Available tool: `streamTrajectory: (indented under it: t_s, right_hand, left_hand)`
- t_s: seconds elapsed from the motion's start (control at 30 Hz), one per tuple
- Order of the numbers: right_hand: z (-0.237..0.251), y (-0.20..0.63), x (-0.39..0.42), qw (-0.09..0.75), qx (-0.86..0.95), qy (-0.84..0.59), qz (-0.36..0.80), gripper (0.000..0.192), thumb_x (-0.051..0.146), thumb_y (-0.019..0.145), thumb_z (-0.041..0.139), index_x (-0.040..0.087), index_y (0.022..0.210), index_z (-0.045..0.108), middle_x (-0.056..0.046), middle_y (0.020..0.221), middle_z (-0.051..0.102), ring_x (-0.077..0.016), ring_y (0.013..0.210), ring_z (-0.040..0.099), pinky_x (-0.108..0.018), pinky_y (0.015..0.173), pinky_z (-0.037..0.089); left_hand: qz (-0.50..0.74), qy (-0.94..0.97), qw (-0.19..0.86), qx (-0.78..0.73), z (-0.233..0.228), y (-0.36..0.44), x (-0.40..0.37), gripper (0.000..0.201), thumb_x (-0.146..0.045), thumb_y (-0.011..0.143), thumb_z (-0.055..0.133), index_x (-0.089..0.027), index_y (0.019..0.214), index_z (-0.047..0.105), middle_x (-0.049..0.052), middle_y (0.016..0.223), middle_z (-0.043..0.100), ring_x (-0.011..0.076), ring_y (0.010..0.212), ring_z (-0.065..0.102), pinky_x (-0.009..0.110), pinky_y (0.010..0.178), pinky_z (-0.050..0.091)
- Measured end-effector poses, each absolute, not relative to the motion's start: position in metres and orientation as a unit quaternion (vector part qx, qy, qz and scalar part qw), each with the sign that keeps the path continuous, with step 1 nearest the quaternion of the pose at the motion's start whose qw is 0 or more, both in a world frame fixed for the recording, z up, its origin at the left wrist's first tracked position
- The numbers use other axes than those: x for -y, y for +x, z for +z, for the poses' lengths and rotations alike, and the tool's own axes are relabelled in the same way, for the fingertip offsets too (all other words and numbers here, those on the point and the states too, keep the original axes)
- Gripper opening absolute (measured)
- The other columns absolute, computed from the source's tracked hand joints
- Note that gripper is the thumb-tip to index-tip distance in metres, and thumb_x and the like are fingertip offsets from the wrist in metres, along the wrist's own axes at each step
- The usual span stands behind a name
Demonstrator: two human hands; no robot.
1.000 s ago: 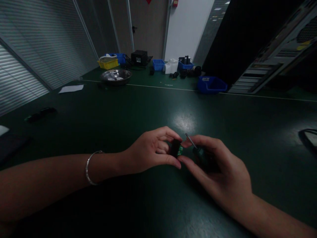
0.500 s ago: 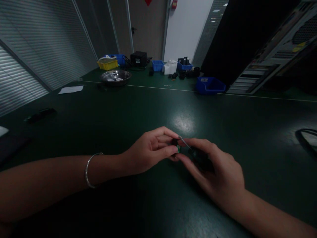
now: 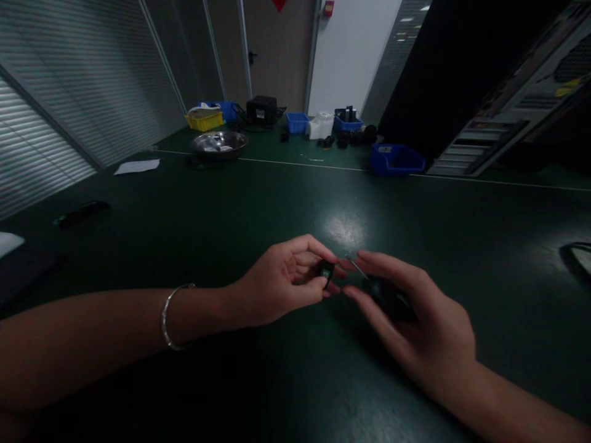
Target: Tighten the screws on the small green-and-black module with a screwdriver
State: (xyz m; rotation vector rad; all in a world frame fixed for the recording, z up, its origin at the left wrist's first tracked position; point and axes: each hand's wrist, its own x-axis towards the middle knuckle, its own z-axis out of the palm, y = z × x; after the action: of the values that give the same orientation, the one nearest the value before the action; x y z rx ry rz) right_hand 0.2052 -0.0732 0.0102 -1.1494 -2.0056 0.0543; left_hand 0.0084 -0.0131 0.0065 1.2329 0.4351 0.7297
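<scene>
My left hand [image 3: 281, 284] pinches a small black part [image 3: 327, 271] with a green board showing on it, held just above the dark green table [image 3: 184, 221]. A silver bracelet circles my left wrist. My right hand [image 3: 415, 320] lies close to the right of the part and grips a small screwdriver [image 3: 369, 284] with a dark handle. Its thin metal shaft points up and left toward the part. The shaft tip is a short gap from the part. Most of the handle is hidden under my fingers.
A metal bowl [image 3: 218, 143] and a white paper [image 3: 137, 166] sit at the far left. Blue bins [image 3: 396, 159], a yellow bin [image 3: 204, 119] and black devices [image 3: 261, 109] line the back. A dark flat tool [image 3: 82, 213] lies at the left, a black loop [image 3: 577, 255] at the right edge.
My right hand has drawn a little to the right, away from the part, and its fingers have spread. My left hand has turned the part so less of the green board shows.
</scene>
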Motion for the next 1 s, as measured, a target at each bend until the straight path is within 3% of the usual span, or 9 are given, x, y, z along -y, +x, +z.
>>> streamTrajectory:
  t_s: [0.23,0.4,0.57,0.7,0.83,1.0]
  right_hand:
    - [0.009,0.212,0.070,0.402,0.775,-0.485,0.049,0.039,0.020,0.087,0.064,0.022,0.124,0.052,-0.006,0.102,0.072,-0.0182,0.086,0.072,-0.024,0.071,0.058]
    - [0.012,0.215,0.065,0.363,0.794,-0.478,0.097,0.036,0.020,0.088,0.059,0.021,0.124,0.051,-0.006,0.100,0.068,-0.0149,0.071,0.066,-0.024,0.060,0.054]
    - [0.015,0.218,0.061,0.341,0.816,-0.446,0.138,0.027,0.017,0.090,0.056,0.022,0.116,0.057,-0.006,0.099,0.065,-0.0172,0.081,0.064,-0.027,0.067,0.053]
    - [0.017,0.219,0.060,0.336,0.827,-0.414,0.176,0.030,0.014,0.090,0.056,0.021,0.118,0.059,-0.007,0.104,0.064,-0.0179,0.092,0.063,-0.028,0.076,0.053]
    - [0.017,0.218,0.061,0.335,0.826,-0.409,0.196,0.031,0.013,0.090,0.056,0.022,0.119,0.060,-0.007,0.106,0.066,-0.0172,0.092,0.064,-0.027,0.075,0.054]
    - [0.016,0.217,0.059,0.335,0.825,-0.415,0.189,0.030,0.013,0.089,0.056,0.023,0.117,0.062,-0.006,0.103,0.067,-0.0173,0.090,0.066,-0.027,0.074,0.056]
  left_hand:
    - [0.279,0.569,0.744,-0.210,0.003,0.004,0.004,0.021,-0.005,0.084,0.058,-0.012,0.104,0.056,0.009,0.099,0.066,0.0149,0.087,0.067,0.030,0.080,0.052]
    - [0.268,0.572,0.741,-0.227,0.003,0.004,-0.002,0.027,-0.007,0.086,0.056,-0.011,0.113,0.058,0.007,0.098,0.065,0.0130,0.085,0.064,0.030,0.083,0.050]
    - [0.286,0.615,0.693,-0.245,0.002,0.002,-0.003,0.031,-0.007,0.081,0.064,-0.013,0.111,0.064,0.006,0.107,0.058,0.0132,0.089,0.061,0.029,0.085,0.050]
    - [0.300,0.611,0.686,-0.257,0.000,0.002,-0.003,0.033,-0.007,0.083,0.062,-0.013,0.116,0.060,0.005,0.099,0.063,0.0113,0.085,0.063,0.028,0.084,0.050]
    - [0.321,0.613,0.669,-0.270,0.001,0.002,-0.004,0.024,-0.007,0.080,0.066,-0.012,0.103,0.063,0.006,0.100,0.067,0.0144,0.095,0.063,0.027,0.086,0.050]
    - [0.312,0.628,0.653,-0.287,0.003,0.000,-0.003,0.025,-0.012,0.081,0.067,-0.012,0.106,0.064,0.006,0.102,0.069,0.0148,0.097,0.065,0.028,0.090,0.050]
